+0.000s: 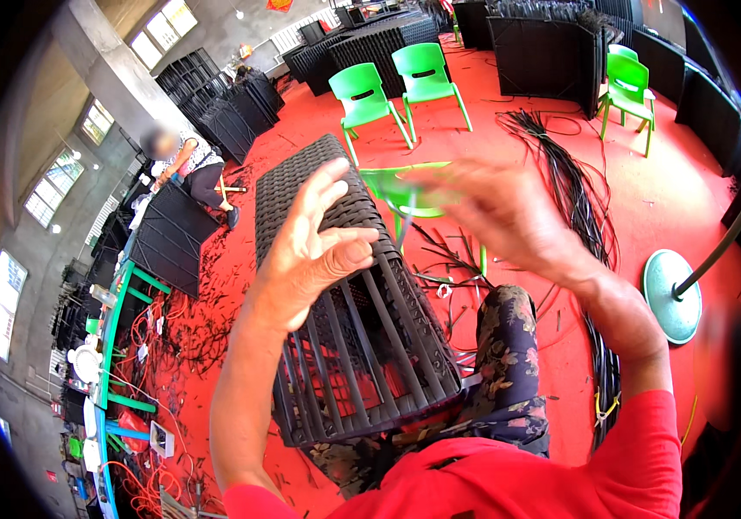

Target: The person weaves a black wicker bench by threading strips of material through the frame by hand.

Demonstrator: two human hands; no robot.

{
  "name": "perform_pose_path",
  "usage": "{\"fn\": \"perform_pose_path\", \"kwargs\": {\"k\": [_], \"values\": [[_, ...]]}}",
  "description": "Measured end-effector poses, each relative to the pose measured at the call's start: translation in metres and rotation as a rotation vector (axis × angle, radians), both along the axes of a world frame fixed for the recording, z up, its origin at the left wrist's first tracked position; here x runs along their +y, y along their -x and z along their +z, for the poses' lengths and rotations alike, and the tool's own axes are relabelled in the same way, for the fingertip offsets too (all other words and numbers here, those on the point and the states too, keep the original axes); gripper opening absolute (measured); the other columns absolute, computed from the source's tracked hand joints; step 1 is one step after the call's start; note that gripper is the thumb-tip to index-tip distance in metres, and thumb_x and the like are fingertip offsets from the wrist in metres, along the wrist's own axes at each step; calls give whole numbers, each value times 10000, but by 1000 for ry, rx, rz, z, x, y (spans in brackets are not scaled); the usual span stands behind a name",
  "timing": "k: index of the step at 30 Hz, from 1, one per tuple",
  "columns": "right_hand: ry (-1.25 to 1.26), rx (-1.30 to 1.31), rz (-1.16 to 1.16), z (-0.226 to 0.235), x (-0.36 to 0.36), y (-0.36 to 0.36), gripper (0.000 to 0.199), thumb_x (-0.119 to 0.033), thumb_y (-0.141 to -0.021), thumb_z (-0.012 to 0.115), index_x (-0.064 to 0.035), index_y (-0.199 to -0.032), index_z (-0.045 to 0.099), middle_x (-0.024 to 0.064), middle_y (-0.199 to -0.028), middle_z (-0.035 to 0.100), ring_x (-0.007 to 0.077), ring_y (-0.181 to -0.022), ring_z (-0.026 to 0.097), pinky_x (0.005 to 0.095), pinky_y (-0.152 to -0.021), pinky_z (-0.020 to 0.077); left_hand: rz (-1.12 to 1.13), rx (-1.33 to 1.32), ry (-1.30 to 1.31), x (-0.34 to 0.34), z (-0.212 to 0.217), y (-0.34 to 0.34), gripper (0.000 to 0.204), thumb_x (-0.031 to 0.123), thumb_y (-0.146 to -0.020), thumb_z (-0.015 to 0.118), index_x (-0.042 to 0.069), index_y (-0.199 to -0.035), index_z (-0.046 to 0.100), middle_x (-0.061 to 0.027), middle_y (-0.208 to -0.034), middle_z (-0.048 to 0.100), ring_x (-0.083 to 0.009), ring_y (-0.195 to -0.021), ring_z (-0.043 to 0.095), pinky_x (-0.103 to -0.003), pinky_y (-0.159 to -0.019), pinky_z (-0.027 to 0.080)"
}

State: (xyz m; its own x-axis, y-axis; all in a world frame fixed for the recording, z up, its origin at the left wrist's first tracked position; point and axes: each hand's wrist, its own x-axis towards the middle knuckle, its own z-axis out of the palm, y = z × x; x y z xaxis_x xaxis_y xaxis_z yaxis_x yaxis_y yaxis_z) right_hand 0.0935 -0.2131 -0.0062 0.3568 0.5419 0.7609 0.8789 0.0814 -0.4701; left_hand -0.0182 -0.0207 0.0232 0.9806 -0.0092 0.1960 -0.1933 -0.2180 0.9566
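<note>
A dark brown woven rattan frame (pixel 305 177), box-shaped, leans across my lap. Its far part is closely woven, while bare lengthwise strips (pixel 362 346) with gaps between them run along the near part. My left hand (pixel 314 238) is raised over its upper left side, thumb and fingers apart, with nothing visible in it. To the right of the frame my right hand (pixel 509 208) hovers in the air, in front of a green chair (pixel 388 186). Motion smears its fingers, and a faint pale streak shows below them; whether it grips anything is unclear.
A long bundle of black strips (pixel 574 199) lies on the red floor at my right, near a round pale-green stand base (pixel 671 294). More green chairs (pixel 362 91) stand ahead. At far left, a seated person (pixel 184 160) works beside a dark panel (pixel 171 233). Strip scraps litter the floor.
</note>
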Motion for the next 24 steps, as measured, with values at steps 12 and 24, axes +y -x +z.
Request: {"fn": "perform_pose_path", "kwargs": {"k": [12, 24], "values": [[425, 143, 66, -30, -9, -47, 205, -190, -824, 597, -69, -989, 610, 58, -644, 554, 121, -565, 507, 270, -556, 436, 242, -55, 276, 26, 2, 29, 232, 250, -900, 482, 32, -877, 557, -9, -525, 473, -58, -363, 383, -182, -320, 283], [455, 619, 342, -14, 16, -20, 175, -207, -847, 564, -39, -868, 609, -30, -676, 563, 32, -565, 475, 202, -507, 402, 232, -254, -244, 4, -26, 16, 234, 195, -810, 624, 49, -954, 510, -12, -755, 548, -88, -673, 528, -204, -583, 412]]}}
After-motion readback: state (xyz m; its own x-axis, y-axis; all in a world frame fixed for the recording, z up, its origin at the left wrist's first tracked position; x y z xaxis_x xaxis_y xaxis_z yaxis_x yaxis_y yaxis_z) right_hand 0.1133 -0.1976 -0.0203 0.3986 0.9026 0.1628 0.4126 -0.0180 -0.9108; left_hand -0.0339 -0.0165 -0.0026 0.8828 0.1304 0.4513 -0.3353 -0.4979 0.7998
